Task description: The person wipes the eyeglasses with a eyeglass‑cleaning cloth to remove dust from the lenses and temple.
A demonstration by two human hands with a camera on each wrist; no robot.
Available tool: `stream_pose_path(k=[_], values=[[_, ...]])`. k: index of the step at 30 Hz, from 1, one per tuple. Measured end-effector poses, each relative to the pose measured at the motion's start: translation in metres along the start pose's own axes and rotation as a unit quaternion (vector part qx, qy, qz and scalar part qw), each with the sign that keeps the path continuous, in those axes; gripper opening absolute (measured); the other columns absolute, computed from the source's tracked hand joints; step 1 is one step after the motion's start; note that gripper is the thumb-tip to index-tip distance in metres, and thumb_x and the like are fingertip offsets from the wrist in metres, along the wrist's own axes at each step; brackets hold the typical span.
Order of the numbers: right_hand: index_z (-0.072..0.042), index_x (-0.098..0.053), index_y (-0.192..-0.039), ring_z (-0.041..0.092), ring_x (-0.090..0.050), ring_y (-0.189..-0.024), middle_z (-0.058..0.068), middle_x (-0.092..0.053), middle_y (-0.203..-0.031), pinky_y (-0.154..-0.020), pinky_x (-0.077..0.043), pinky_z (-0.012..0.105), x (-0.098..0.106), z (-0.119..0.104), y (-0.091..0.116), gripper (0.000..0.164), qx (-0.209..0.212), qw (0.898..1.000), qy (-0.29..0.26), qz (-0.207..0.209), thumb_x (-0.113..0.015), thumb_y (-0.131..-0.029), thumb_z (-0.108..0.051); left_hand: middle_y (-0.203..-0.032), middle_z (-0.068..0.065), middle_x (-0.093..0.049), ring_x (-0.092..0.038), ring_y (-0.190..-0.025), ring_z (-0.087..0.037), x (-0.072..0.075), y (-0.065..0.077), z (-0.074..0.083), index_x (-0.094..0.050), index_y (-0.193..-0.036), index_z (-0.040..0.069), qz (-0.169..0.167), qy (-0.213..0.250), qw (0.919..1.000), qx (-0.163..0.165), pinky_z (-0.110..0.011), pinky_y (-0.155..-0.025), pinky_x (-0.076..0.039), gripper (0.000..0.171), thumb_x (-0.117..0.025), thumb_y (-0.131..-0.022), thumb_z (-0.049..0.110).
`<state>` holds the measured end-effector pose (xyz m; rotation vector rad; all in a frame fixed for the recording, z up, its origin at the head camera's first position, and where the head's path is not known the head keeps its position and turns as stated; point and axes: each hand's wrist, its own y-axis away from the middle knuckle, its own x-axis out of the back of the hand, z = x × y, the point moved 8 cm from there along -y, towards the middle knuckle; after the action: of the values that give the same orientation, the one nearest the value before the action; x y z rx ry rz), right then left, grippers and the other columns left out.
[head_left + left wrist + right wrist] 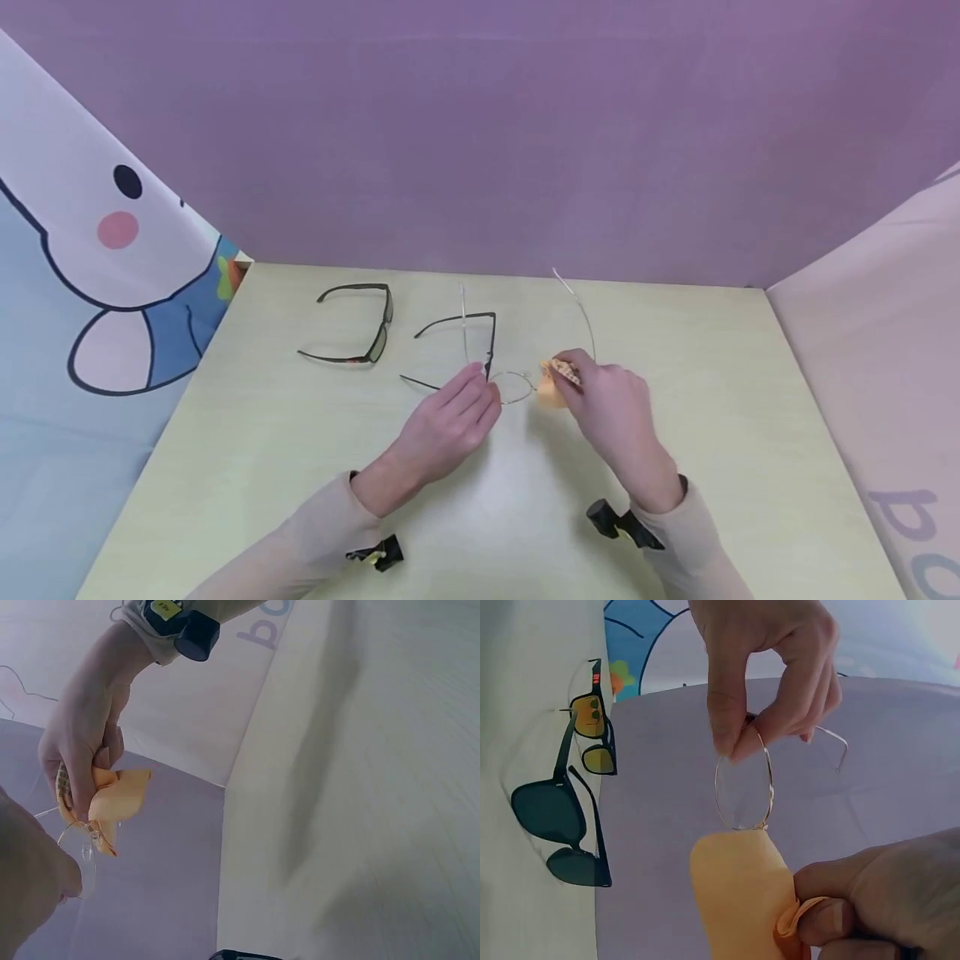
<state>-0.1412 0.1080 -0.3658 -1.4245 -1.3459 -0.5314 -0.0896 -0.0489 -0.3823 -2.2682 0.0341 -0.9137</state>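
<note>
A pair of eyeglasses with a thin metal frame is held up above the table, its slim temples pointing away. My left hand pinches it at one rim between thumb and fingers. An orange cloth with a patterned side is gripped by my right hand. In the right wrist view, the cloth covers the other lens, while the bare lens sits between the cloth and my left hand. The left wrist view has the cloth folded around that side of the glasses, hiding it.
Two dark-framed pairs lie on the table with temples unfolded: sunglasses at the back left, and a second pair partly behind my left hand. A purple panel stands along the table's back edge, with printed cloths at both sides.
</note>
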Motion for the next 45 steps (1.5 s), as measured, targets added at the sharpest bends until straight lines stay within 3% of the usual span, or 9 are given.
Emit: stream_pose_path(k=[7, 14, 21, 27, 32, 36, 42, 45], values=[[-0.002, -0.074, -0.102, 0.019, -0.042, -0.038, 0.012, -0.064, -0.057, -0.034, -0.032, 0.030, 0.000, 0.007, 0.000, 0.021, 0.001, 0.997, 0.075, 0.023, -0.082, -0.089, -0.017, -0.093, -0.005, -0.075, -0.069, -0.096, -0.018, -0.001, 0.001, 0.003, -0.073, -0.093, 0.005, 0.003, 0.003, 1.0000, -0.002, -0.033, -0.110, -0.051, 0.036, -0.040, -0.099, -0.008], [-0.004, -0.074, -0.102, 0.014, -0.044, -0.041, 0.008, -0.063, -0.056, -0.036, -0.038, 0.031, -0.007, -0.002, 0.000, 0.018, 0.032, 0.999, 0.021, -0.005, -0.081, -0.090, -0.015, -0.095, -0.004, -0.077, -0.070, -0.098, -0.018, -0.003, 0.001, 0.005, -0.075, -0.095, 0.007, -0.017, 0.014, 0.9998, 0.002, -0.034, -0.110, -0.051, 0.039, -0.039, -0.101, -0.007], [-0.002, -0.073, -0.102, 0.021, -0.044, -0.039, 0.012, -0.062, -0.055, -0.034, -0.036, 0.032, -0.006, 0.010, 0.000, 0.022, 0.002, 0.996, 0.085, 0.010, -0.083, -0.087, -0.015, -0.096, -0.003, -0.076, -0.069, -0.098, -0.018, -0.003, 0.001, 0.004, -0.074, -0.095, 0.008, -0.023, 0.017, 0.9996, 0.004, -0.034, -0.111, -0.050, 0.040, -0.038, -0.102, -0.007], [-0.004, -0.073, -0.102, 0.013, -0.043, -0.041, 0.005, -0.059, -0.054, -0.036, -0.037, 0.030, -0.010, -0.004, 0.001, 0.019, 0.048, 0.999, 0.019, -0.004, -0.081, -0.089, -0.014, -0.095, -0.004, -0.076, -0.069, -0.098, -0.019, -0.005, 0.004, 0.002, -0.074, -0.095, 0.006, -0.019, 0.019, 0.9996, 0.011, -0.034, -0.111, -0.050, 0.043, -0.034, -0.103, -0.006], [-0.003, -0.074, -0.104, 0.012, -0.035, -0.041, 0.007, -0.059, -0.054, -0.035, -0.031, 0.027, -0.006, 0.002, -0.002, 0.021, 0.024, 0.999, 0.040, 0.010, -0.081, -0.090, -0.017, -0.095, -0.005, -0.076, -0.069, -0.097, -0.019, -0.005, 0.005, 0.001, -0.074, -0.095, 0.006, -0.014, 0.026, 0.9995, 0.015, -0.034, -0.111, -0.050, 0.042, -0.035, -0.103, -0.006], [-0.002, -0.074, -0.104, 0.015, -0.037, -0.039, 0.010, -0.063, -0.056, -0.035, -0.031, 0.028, -0.006, 0.011, -0.003, 0.023, 0.002, 0.998, 0.062, 0.013, -0.082, -0.089, -0.018, -0.095, -0.005, -0.076, -0.068, -0.096, -0.019, -0.006, 0.006, 0.001, -0.074, -0.095, 0.006, -0.015, 0.023, 0.9995, 0.014, -0.034, -0.111, -0.051, 0.044, -0.033, -0.103, -0.007], [-0.005, -0.073, -0.103, 0.013, -0.046, -0.041, 0.007, -0.065, -0.058, -0.037, -0.039, 0.030, -0.011, 0.002, -0.002, 0.018, 0.036, 0.999, 0.003, -0.007, -0.079, -0.092, -0.018, -0.094, -0.004, -0.076, -0.069, -0.097, -0.019, -0.009, 0.006, 0.003, -0.074, -0.095, 0.006, -0.017, 0.021, 0.9995, 0.015, -0.034, -0.111, -0.051, 0.043, -0.034, -0.103, -0.007], [-0.005, -0.074, -0.105, 0.013, -0.045, -0.041, 0.006, -0.064, -0.057, -0.037, -0.040, 0.031, -0.009, 0.004, -0.003, 0.018, 0.030, 1.000, 0.000, -0.002, -0.078, -0.093, -0.019, -0.095, -0.004, -0.075, -0.068, -0.097, -0.019, -0.010, 0.005, 0.004, -0.074, -0.096, 0.006, -0.020, 0.021, 0.9995, 0.013, -0.034, -0.111, -0.050, 0.042, -0.034, -0.103, -0.006]])
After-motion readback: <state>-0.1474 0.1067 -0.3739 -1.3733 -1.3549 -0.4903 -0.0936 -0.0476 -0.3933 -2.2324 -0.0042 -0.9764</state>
